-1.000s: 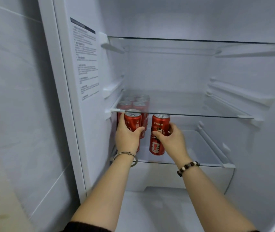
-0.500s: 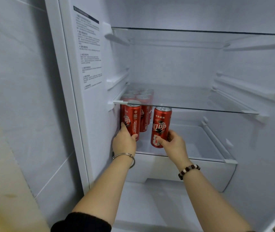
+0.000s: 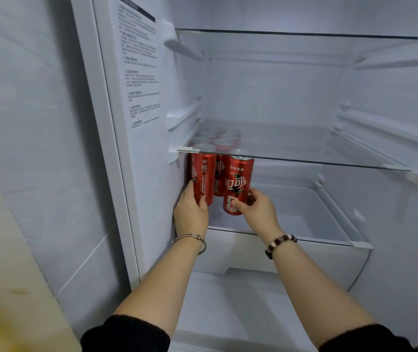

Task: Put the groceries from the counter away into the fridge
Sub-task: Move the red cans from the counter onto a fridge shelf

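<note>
White fridge (image 3: pixel 266 92) interior fills the view, w/ a grey tiled wall (image 3: pixel 25 123) off to its left. Left hand (image 3: pixel 191 212) grips the left can (image 3: pixel 204 179) at its base, fingers straight up the can's outer side next to the fridge's side wall, thumb on the front. Right hand (image 3: pixel 258 207) holds the right can (image 3: pixel 238 184) low down, thumb in front, fingers curled round the far side. Vs a sec ago both hands sit lower on the cans (they wrapped the middles then) & both cans look further in. The left can's top is now tucked under the glass shelf (image 3: pixel 304 160); the right can's top sits just at that shelf's front edge. Both look upright & set on the lower shelf (image 3: pixel 304 214), tho the thumbs hide part of the bases. So this placing step is prob nearly done: these two finish the front of the stored cans (image 3: pixel 224 142), which stand in two rows behind, tops showing thru the glass. Edges: little headroom btwn can tops & glass shelf, so sliding beats lifting. The left can is tight to the side wall, no give that way. Open room lies right of the right can along the lower shelf, & straight back toward the person, so the hands should withdraw w/o clipping anything.
</note>
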`<state>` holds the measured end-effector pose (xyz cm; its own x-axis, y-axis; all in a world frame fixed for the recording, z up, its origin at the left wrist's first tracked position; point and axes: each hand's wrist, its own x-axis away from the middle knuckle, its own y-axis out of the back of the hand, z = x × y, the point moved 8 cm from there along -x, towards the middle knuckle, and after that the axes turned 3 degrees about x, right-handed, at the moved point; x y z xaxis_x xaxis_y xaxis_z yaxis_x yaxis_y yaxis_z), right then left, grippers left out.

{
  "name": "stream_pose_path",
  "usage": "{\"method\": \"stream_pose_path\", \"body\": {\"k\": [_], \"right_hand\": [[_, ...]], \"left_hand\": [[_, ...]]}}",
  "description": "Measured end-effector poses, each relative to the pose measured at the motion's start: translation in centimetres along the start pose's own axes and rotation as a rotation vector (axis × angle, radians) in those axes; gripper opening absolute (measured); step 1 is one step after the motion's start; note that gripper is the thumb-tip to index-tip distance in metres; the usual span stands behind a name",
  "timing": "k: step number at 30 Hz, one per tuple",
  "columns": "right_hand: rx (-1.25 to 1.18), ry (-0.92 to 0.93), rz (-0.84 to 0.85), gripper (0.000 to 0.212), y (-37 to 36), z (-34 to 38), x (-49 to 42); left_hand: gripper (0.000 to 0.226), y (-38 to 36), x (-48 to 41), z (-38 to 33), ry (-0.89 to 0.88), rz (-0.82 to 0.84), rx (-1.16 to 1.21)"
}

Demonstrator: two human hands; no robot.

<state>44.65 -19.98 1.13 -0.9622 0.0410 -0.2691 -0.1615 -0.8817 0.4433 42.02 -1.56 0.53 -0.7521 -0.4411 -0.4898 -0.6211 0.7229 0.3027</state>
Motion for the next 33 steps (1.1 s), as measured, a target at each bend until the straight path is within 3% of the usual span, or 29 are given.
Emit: {"method": "stream_pose_path", "body": {"k": [24,29,33], "right_hand": [[-0.061,-0.029,-0.014,0.036,-3.2,0.4,-1.9],[-0.044,-0.046,0.191,0.042,-3.1,0.0,-2.8],[-0.236,-0.147,0.258,0.038,-2.2,-1.0,-4.0]], "left_hand": [[0.062,0.4,0.8,-1.4,-0.241,0.004,0.002],[0.067,-0.1,0.8,-2.5,-0.265,0.042,-0.091],[0.093,-0.8,0.2,-3.5,-0.154,0.031,-0.024]]}}
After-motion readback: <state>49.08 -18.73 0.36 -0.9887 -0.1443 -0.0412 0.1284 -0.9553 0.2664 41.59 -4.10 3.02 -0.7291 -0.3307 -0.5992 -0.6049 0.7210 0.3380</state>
